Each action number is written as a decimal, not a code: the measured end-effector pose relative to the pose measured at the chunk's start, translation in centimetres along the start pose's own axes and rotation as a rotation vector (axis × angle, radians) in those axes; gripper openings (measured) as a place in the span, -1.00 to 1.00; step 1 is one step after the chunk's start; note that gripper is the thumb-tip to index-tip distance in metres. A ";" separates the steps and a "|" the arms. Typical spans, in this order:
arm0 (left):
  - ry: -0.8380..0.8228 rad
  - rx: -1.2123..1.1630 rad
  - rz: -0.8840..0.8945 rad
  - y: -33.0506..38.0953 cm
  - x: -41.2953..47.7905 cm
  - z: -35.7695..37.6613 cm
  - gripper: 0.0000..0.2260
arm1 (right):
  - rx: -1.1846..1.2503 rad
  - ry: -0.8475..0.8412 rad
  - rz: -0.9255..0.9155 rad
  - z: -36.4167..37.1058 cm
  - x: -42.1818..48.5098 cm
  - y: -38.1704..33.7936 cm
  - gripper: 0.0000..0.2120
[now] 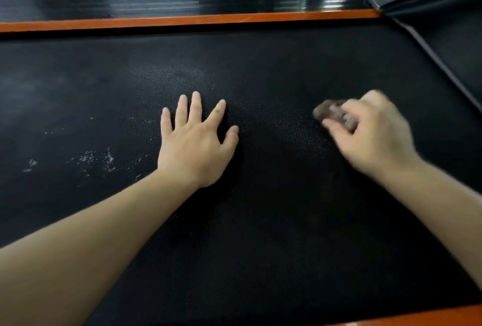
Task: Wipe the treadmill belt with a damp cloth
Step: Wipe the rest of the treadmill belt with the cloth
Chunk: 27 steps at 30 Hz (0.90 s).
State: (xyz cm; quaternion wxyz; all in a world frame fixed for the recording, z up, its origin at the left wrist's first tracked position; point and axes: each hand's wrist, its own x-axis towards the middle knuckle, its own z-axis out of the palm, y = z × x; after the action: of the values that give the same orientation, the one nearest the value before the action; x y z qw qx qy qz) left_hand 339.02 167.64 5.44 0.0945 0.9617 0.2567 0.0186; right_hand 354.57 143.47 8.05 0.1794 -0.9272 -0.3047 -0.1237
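The black textured treadmill belt (260,221) fills most of the head view. My left hand (195,143) lies flat on the belt near its middle, fingers spread, holding nothing. To its right, my right hand (373,130) is blurred and closed around a small bunched brownish cloth (332,111), which pokes out past the fingers and presses on the belt. White dusty specks (96,158) lie on the belt left of my left hand. A faint lighter smear (187,75) shows beyond my left fingers.
An orange side strip (182,21) runs along the belt's far edge, with a ribbed black side rail (208,3) behind it. Another orange strip (430,316) shows at the near right corner. A dark motor cover (443,28) rises at the right end.
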 end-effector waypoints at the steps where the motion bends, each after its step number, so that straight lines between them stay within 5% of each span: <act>1: -0.007 0.005 0.000 0.1 0.0 0.0 -0.40 | 0.033 -0.031 -0.052 -0.1 -1.9 -1.2 -0.68; 5: 0.010 0.035 0.020 0.4 -0.3 -0.4 -0.44 | 0.158 -0.248 -0.315 -2.2 -6.7 -1.9 -0.73; 8: 0.106 0.032 0.208 2.1 -0.5 -1.1 -0.51 | 0.085 -0.086 -0.052 -3.0 -4.6 1.1 -0.70; 10: 0.026 -0.091 0.208 4.7 -0.5 -1.2 -0.53 | 0.057 -0.030 0.005 -2.8 -5.6 1.2 -0.67; 15: -0.041 -0.062 0.139 7.9 -1.2 1.1 -0.48 | 0.146 -0.271 -0.320 -4.2 -10.5 -0.9 -0.76; 20: -0.014 -0.059 0.139 7.8 -1.4 1.2 -0.47 | -0.057 -0.003 0.144 -3.6 -4.6 5.1 -0.71; 22: 0.004 -0.062 0.152 7.8 -1.4 1.3 -0.47 | -0.018 0.001 0.049 -3.2 -6.6 2.9 -0.77; 25: 0.040 -0.046 0.273 7.6 -1.5 1.4 -0.43 | 0.119 -0.221 -0.232 -3.6 -9.4 0.9 -0.77; 27: 0.014 -0.034 0.328 7.6 -1.3 1.5 -0.40 | 0.047 -0.149 -0.193 -3.5 -6.4 3.2 -0.70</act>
State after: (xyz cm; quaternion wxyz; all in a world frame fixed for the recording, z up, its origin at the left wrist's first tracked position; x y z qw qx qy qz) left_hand 341.73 160.26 5.48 0.1047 0.9888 0.0967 0.0448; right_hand 351.08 136.27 8.21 0.1653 -0.8958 -0.4076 -0.0640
